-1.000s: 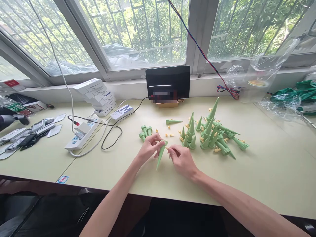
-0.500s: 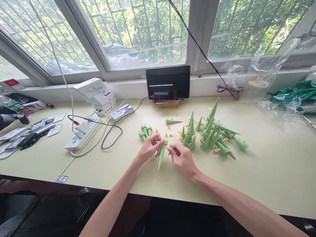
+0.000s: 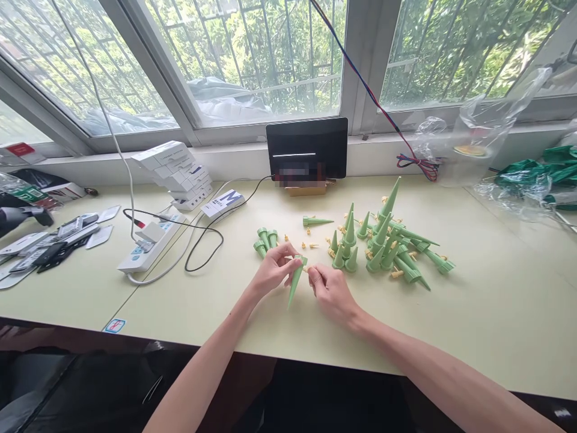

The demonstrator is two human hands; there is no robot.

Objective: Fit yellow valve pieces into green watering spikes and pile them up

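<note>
My left hand [image 3: 271, 272] has its grip pinching the wide end of a pale green plastic cone spike [image 3: 295, 281] just above the desk [image 3: 189, 307], while my right hand [image 3: 330, 290] pinches a small yellow plastic fitting [image 3: 307, 270] at its rim, so I judge I'm seating it and must next press it squarely in.

Near the table's [image 3: 189, 307] front, the left hand [image 3: 273, 272] grips a green cone [image 3: 295, 281] whose wide end the right hand [image 3: 331, 291] touches.
</note>
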